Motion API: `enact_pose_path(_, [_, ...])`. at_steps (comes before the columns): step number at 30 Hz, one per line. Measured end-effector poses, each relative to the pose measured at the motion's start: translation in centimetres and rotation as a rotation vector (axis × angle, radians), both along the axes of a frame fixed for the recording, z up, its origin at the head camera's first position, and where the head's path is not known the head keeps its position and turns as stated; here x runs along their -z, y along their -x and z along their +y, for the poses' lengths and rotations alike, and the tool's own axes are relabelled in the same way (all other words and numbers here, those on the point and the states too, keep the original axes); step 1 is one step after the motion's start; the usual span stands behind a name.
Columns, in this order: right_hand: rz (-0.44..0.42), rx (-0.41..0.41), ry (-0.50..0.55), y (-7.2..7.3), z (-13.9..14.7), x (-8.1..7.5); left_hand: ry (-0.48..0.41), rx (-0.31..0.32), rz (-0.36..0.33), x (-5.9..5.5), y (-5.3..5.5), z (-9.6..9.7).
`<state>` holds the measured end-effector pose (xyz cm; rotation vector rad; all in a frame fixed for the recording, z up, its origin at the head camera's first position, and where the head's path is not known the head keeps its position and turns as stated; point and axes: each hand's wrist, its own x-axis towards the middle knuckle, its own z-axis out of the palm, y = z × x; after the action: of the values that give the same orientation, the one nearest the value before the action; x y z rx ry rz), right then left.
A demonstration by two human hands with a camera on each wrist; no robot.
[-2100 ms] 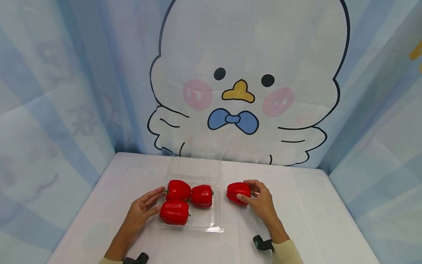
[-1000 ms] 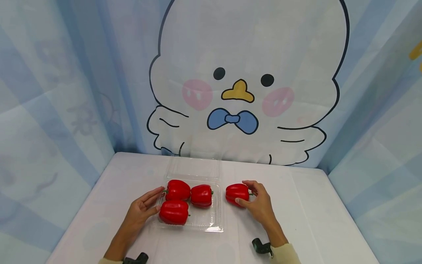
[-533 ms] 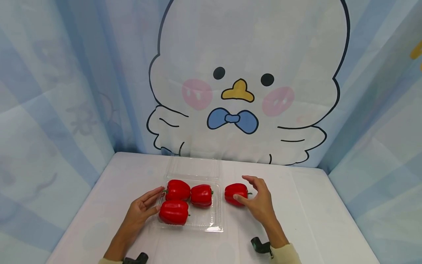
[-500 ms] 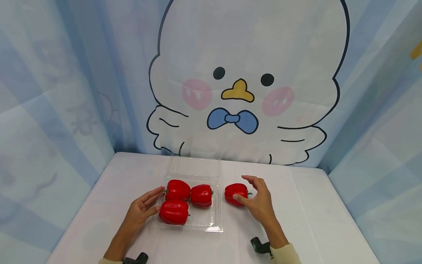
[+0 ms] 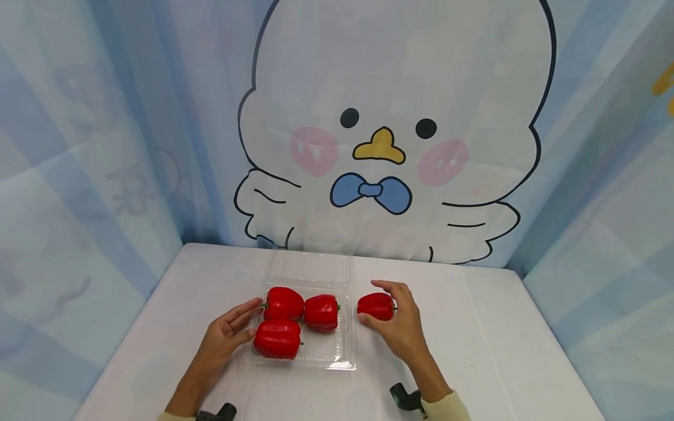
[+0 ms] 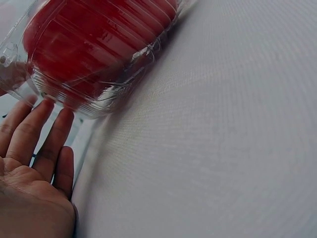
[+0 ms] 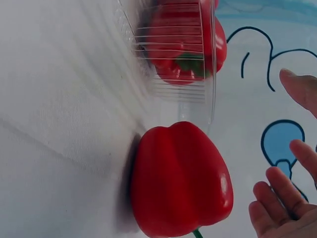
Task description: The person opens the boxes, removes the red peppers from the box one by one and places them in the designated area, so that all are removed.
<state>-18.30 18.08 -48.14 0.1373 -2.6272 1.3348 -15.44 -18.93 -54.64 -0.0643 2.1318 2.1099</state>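
Three red bell peppers, among them one at the front [image 5: 277, 339], lie in a clear plastic clamshell box [image 5: 329, 351] with its lid folded back. My left hand [image 5: 223, 338] is at the box's left side; in the left wrist view its straight fingertips touch the clear wall [image 6: 91, 106]. A fourth red bell pepper [image 5: 375, 306] lies on its side on the table, right of the box, stem pointing right. My right hand [image 5: 401, 327] hovers over it, thumb and fingers spread. The right wrist view shows that hand [image 7: 282, 208] apart from the pepper [image 7: 181, 181].
The box's clear lid [image 5: 308, 268] lies back toward the rear edge of the white table [image 5: 474, 345]. Behind stands a curtain [image 5: 379, 76] printed with a cartoon bird. Dark wrist cameras [image 5: 405, 397] sit on both wrists.
My right hand has let go of the fourth pepper, lifted its fingers and shifted left above it. That pepper sits slightly farther left. The left hand and the box stay put.
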Motion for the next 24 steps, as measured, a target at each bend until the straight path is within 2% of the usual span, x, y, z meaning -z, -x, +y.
enact_pose_path(5, [-0.01,-0.025,0.007,-0.1,-1.0,0.2,0.001,0.003,0.002,0.0,0.0,-0.1])
enact_pose_path(16, [0.039,-0.088,-0.035,0.0,-3.1,1.0,0.002,0.001,0.0,0.1,0.0,0.0])
enact_pose_path(24, [-0.015,-0.112,-0.018,0.0,-4.4,1.1,0.007,-0.005,-0.003,0.1,0.0,0.0])
